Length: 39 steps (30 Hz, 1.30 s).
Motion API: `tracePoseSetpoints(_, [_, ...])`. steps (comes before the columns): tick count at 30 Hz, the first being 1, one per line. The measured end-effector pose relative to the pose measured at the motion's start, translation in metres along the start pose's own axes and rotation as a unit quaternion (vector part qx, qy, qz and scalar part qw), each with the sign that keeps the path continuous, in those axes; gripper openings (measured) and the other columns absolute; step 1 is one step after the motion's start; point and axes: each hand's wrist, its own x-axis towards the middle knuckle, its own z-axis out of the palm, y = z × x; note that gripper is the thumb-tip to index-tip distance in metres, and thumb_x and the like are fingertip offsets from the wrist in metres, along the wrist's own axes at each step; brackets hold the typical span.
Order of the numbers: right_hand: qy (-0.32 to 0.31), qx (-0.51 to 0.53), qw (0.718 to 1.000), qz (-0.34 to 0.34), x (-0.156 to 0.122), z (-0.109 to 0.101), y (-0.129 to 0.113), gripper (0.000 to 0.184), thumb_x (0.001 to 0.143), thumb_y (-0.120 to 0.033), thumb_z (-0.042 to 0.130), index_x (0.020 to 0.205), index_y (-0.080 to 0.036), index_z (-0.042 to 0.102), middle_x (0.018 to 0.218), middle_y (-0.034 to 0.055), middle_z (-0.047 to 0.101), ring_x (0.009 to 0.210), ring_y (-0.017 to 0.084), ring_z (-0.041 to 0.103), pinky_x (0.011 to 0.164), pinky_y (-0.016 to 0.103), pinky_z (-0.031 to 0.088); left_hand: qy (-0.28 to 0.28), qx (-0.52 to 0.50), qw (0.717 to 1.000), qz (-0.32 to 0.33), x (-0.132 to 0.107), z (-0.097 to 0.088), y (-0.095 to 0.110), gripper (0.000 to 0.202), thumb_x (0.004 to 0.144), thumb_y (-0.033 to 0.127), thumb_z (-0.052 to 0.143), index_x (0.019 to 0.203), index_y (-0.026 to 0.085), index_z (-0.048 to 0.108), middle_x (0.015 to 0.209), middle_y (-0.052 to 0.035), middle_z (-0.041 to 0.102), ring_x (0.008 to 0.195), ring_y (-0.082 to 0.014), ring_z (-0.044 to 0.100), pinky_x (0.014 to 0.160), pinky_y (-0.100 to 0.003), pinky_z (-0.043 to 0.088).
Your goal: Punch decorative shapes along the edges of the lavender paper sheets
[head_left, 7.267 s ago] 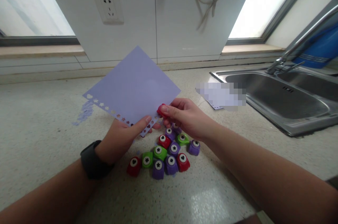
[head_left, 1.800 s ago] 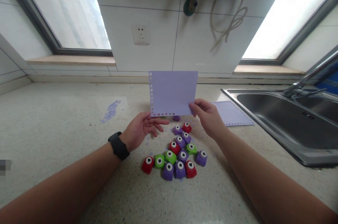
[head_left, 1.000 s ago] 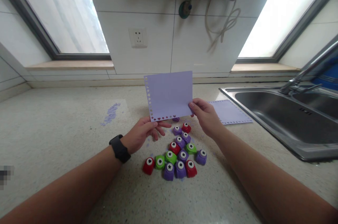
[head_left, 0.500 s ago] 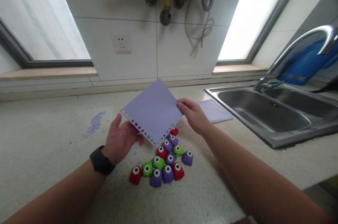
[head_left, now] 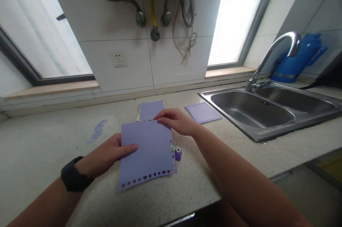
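A lilac paper sheet (head_left: 146,152) with star and heart holes punched along its near and right edges is held low over the counter, covering the pile of small punches. My left hand (head_left: 107,154), with a black watch on the wrist, grips its left edge with the thumb on top. My right hand (head_left: 175,120) pinches the sheet's far edge. One purple punch (head_left: 177,153) shows beside the sheet's right edge.
A small stack of lilac and yellow paper (head_left: 150,109) lies behind the sheet. Another punched lilac sheet (head_left: 203,112) lies near the steel sink (head_left: 256,113) and tap (head_left: 275,48). Lilac paper scraps (head_left: 97,130) lie at the left. The counter's front edge is close.
The sheet has turned and come down flat over the punches. My left hand now grips its left edge and my right hand has shifted to its far edge. The view has tilted up.
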Motion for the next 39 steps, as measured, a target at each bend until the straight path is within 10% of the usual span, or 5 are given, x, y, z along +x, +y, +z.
tracePoseSetpoints(4, [-0.022,0.005,1.000,0.022,-0.005,0.009,-0.016,0.022,0.092,-0.038,0.064,0.102,-0.021,0.074,0.082,0.0019,0.067,0.065,0.013,0.057,0.056,0.026,0.046,0.048,0.041,0.998,-0.006,-0.024,0.029,-0.022,0.040,0.082,0.043,0.078,0.107,0.013,0.071,0.062,-0.0025,0.071,0.044,-0.0129,0.057,0.043,-0.023,0.043])
tracePoseSetpoints(15, [-0.083,0.075,0.986,0.124,-0.084,0.030,-0.031,0.024,0.095,-0.039,0.062,0.097,-0.017,0.071,0.080,0.0044,0.070,0.066,0.014,0.064,0.060,0.028,0.052,0.172,0.031,0.984,0.025,-0.071,0.042,-0.068,0.051,0.078,0.050,0.079,0.110,0.013,0.063,0.057,0.0015,0.065,0.039,-0.0084,0.047,0.039,-0.020,0.038])
tracePoseSetpoints(39, [0.107,0.096,0.979,0.144,-0.130,0.080,-0.021,0.018,0.091,-0.035,0.066,0.090,-0.017,0.070,0.076,0.0020,0.063,0.069,0.016,0.059,0.069,0.033,0.048,0.079,0.014,0.997,-0.008,-0.062,0.031,-0.080,0.041,0.077,0.051,0.079,0.092,0.013,0.073,0.060,-0.0007,0.066,0.042,-0.0095,0.047,0.040,-0.021,0.035])
